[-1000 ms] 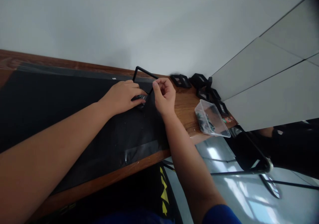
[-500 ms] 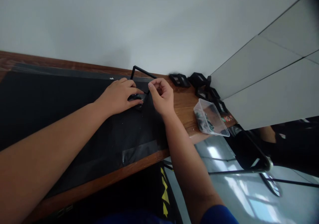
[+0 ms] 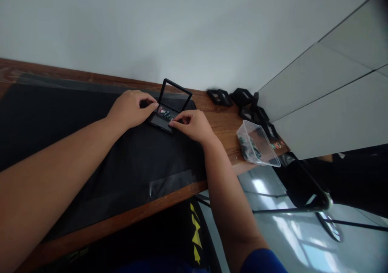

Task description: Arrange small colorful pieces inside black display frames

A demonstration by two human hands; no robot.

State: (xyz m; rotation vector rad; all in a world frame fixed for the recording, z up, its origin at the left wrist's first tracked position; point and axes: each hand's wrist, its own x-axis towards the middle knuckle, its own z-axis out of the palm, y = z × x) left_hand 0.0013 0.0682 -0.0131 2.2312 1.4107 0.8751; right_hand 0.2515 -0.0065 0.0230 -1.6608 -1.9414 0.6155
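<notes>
Lying between left hand (image 3: 127,108) and right hand (image 3: 197,125), the open black case (image 3: 160,121) has curled fingers (pinching unclear) at both ends

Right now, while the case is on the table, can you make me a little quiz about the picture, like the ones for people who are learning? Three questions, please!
1. Pick one. Where does the clear tub stand? A) on the floor; B) on the bare wood; C) in the left hand.
2. True or false: the black case on the black mat has its lid raised.
3. Fill in: the hand nearer the clear tub is the ____ hand.

Key:
1. B, on the bare wood.
2. True.
3. Right; the right hand is nearer.
</notes>
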